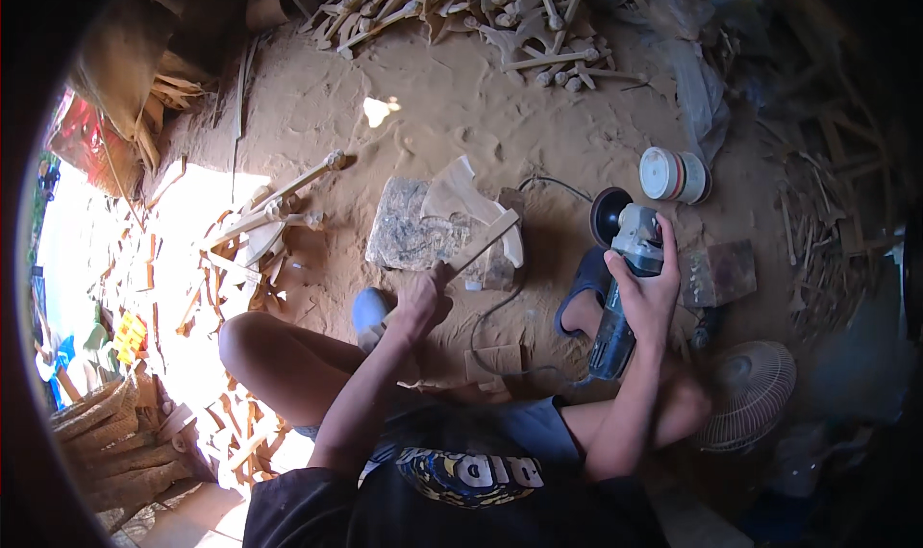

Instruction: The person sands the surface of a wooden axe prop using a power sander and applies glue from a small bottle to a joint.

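Note:
My left hand is closed round one end of a slim wooden piece, which points up and to the right over a worn, blotchy block. A pale, flat, curved-edged wooden piece lies on that block, partly behind the held one. On the right, my right hand grips the body of a blue-grey angle grinder. Its round black disc faces up and left, apart from the wood. Whether the disc is turning, I cannot tell.
A dark cable curves across the sandy floor. Beyond the grinder lies a whitish tub, with a box-like block nearer. A fan stands at the lower right. Carved wooden pieces are heaped at the far side and left.

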The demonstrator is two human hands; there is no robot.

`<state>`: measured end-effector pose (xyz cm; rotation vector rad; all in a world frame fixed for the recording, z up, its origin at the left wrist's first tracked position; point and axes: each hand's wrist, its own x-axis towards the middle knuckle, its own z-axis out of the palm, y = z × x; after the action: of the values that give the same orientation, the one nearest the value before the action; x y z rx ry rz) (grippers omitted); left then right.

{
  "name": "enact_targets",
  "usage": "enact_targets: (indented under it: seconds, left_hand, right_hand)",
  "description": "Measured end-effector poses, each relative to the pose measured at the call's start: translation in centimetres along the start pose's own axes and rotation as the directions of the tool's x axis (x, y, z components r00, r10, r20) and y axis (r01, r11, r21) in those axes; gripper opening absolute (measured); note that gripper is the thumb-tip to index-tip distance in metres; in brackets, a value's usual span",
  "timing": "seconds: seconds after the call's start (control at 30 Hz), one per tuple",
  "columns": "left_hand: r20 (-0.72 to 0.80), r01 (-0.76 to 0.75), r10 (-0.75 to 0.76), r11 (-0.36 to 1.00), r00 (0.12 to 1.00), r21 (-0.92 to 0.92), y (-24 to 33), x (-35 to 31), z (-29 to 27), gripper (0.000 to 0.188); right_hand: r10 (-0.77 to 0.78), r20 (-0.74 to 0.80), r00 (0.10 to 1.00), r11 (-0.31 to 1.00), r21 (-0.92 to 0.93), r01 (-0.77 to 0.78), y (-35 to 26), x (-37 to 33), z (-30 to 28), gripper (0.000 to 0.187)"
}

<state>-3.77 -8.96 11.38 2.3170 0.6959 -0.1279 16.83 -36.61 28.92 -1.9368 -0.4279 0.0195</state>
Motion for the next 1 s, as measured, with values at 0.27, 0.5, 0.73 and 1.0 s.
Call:
enact_targets:
  seconds: [0.27,0.5,0.73,1.0]
  left_hand:
    - [-0.045,-0.503,0.55,0.791,0.834,0.348,-9.7,11.4,-5.5,0.037]
    - [-0.395,-0.208,0.189,0.978,0.899,-0.006,-7.3,12.1,2.3,0.046]
    - [-0.533,-0.171,0.21,0.978,0.82,0.122,-7.9,13.3,4.1,0.095]
    - [-0.518,-0.156,0.189,0.982,0.835,0.108,-7.5,13.4,3.6,0.084]
  right_hand:
    - [-0.006,0.118,0.993,0.995,-0.103,0.018,-0.5,-1.4,2.1,0.082]
    - [-0.038,0.316,0.948,0.997,-0.051,0.057,4.0,-3.8,5.3,0.09]
    - [0.08,0.495,0.865,0.906,-0.399,0.144,7.4,-5.5,10.3,0.088]
    - [0.26,0.544,0.798,0.791,-0.594,0.147,6.0,-5.8,12.8,0.086]
